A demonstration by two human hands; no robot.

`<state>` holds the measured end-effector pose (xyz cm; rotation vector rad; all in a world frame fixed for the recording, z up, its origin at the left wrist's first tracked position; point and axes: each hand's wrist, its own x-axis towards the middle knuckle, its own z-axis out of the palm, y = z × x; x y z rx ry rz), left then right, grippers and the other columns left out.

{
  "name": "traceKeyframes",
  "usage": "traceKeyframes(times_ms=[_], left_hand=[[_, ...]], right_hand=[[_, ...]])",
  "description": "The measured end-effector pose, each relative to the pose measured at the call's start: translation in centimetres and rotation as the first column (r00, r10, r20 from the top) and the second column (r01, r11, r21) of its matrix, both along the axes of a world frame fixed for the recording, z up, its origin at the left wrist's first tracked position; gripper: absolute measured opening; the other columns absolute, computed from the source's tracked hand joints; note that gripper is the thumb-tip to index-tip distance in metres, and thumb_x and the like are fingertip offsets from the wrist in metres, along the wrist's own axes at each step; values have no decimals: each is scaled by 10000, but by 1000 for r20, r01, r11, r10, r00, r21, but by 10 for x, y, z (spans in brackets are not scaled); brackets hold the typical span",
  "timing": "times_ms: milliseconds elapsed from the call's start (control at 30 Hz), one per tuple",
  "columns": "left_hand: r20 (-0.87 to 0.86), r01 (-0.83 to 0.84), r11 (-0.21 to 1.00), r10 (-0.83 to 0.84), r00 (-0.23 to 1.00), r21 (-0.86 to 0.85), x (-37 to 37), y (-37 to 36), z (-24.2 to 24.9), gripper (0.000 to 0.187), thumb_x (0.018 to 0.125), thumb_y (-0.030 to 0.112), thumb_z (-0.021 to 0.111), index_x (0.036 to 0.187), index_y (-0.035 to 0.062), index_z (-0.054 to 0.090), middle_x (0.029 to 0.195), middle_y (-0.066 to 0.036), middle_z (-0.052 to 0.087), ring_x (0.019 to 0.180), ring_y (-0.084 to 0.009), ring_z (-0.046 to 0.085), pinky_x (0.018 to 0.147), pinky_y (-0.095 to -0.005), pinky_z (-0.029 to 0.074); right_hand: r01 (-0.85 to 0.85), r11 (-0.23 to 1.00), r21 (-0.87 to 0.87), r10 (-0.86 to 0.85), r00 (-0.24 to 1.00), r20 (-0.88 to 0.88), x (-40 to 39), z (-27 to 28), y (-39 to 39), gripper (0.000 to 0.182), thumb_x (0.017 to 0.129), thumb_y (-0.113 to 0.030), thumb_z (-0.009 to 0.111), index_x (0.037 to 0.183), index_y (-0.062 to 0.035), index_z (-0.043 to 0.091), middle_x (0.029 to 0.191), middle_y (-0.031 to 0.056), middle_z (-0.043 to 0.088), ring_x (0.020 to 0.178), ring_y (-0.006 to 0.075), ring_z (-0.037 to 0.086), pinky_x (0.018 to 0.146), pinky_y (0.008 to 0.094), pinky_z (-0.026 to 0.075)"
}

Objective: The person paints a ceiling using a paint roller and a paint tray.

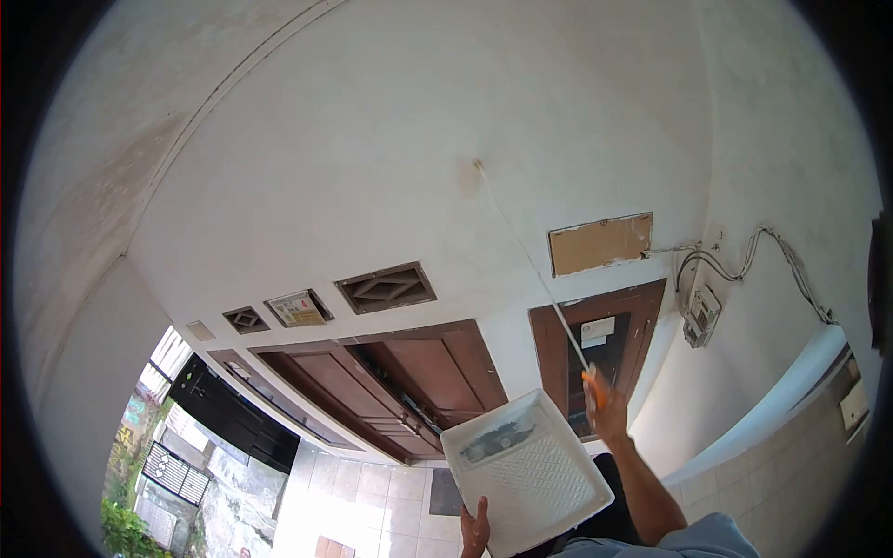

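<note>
My left hand (pixel 475 530) grips the near left edge of a white paint tray (pixel 549 491), thumb up along its rim. The tray is tilted, with a ribbed slope and a patch of grey, wet-looking paint in its well. My right hand (pixel 606 414) is closed round an orange handle (pixel 595 386), slightly blurred, beyond the tray's right side. From the handle a thin white rod or cord (pixel 566 327) runs up in line with a stained spot (pixel 478 166) on the pale surface overhead; I cannot tell whether it is all one piece.
Brown double doors (pixel 428 377) stand ahead, with a vent (pixel 385 286) above. A brown-framed window (pixel 600 339) and a tan board (pixel 601 244) are to the right. Loose cables run to an electric meter (pixel 702 316). A black gate-like panel (pixel 233 414) stands left over the tiled floor (pixel 372 502).
</note>
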<state>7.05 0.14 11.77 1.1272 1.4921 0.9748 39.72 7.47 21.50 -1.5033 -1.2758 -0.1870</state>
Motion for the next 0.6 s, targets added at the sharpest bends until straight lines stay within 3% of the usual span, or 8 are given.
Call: traceKeyframes(times_ms=[33, 133, 233, 333, 433, 500, 567, 600], left_hand=[[-8, 1, 1000, -1, 1000, -8, -1, 0, -2, 637, 924, 374, 603, 1298, -111, 430, 1205, -227, 583, 1112, -285, 563, 953, -368, 433], [-17, 9, 1000, -10, 1000, -17, -4, 5, -11, 620, 927, 363, 598, 1297, -106, 433, 1203, -225, 585, 1106, -284, 569, 946, -367, 438], [-18, 15, 1000, -15, 1000, -3, -4, 5, -11, 599, 931, 348, 593, 1298, -100, 435, 1202, -220, 587, 1098, -280, 576, 938, -365, 444], [-35, -9, 1000, 9, 999, 10, 2, 2, -1, 591, 930, 341, 597, 1288, -103, 442, 1196, -224, 590, 1091, -284, 578, 939, -365, 440], [9, -21, 999, 21, 1000, 27, 1, 1, -7, 591, 925, 349, 611, 1263, -112, 460, 1186, -240, 593, 1089, -302, 575, 952, -370, 425], [37, -13, 999, 11, 999, 48, 1, 2, -7, 594, 925, 354, 611, 1262, -112, 462, 1189, -241, 592, 1091, -307, 574, 956, -370, 423], [30, -29, 999, 28, 999, 31, -4, 5, -26, 598, 924, 362, 610, 1261, -111, 464, 1190, -242, 592, 1094, -313, 574, 958, -371, 422], [29, -36, 999, 36, 999, 24, -5, 6, -32, 600, 924, 366, 609, 1260, -110, 465, 1191, -242, 591, 1095, -315, 573, 959, -372, 421]], right_hand=[[-25, 1000, 4, 25, 992, -121, -7, -13, -14, 332, 958, -249, 565, 1221, -48, 591, 786, 150, 683, 689, 225, 688, 590, 360, 541], [77, 997, 2, -75, 979, -190, -33, -17, -33, 305, 953, -247, 581, 1183, -53, 629, 772, 127, 690, 675, 211, 686, 572, 350, 534], [58, 998, -34, -63, 983, -175, -34, -1, -21, 303, 949, -245, 593, 1174, -49, 643, 738, 108, 674, 629, 166, 650, 550, 305, 515], [-84, 989, -120, 47, 958, -282, -26, 39, -14, 340, 907, -169, 620, 1225, -50, 600, 907, 185, 692, 805, 261, 705, 659, 357, 534], [-157, 986, 51, 165, 958, -236, -11, 92, 11, 352, 933, -207, 597, 1246, -48, 581, 863, 184, 685, 737, 252, 700, 645, 350, 536], [-196, 980, 14, 194, 951, -242, 0, 139, 25, 371, 975, -280, 530, 1248, -32, 566, 727, 120, 652, 634, 190, 655, 593, 327, 521], [-404, 915, -2, 373, 847, -380, 19, 177, 42, 418, 1000, -348, 464, 1245, -21, 557, 619, 51, 560, 554, 129, 580, 526, 293, 485], [-421, 907, -20, 370, 816, -444, 23, 191, 45, 428, 1002, -359, 455, 1239, -15, 553, 601, 39, 538, 542, 117, 565, 514, 287, 472]])
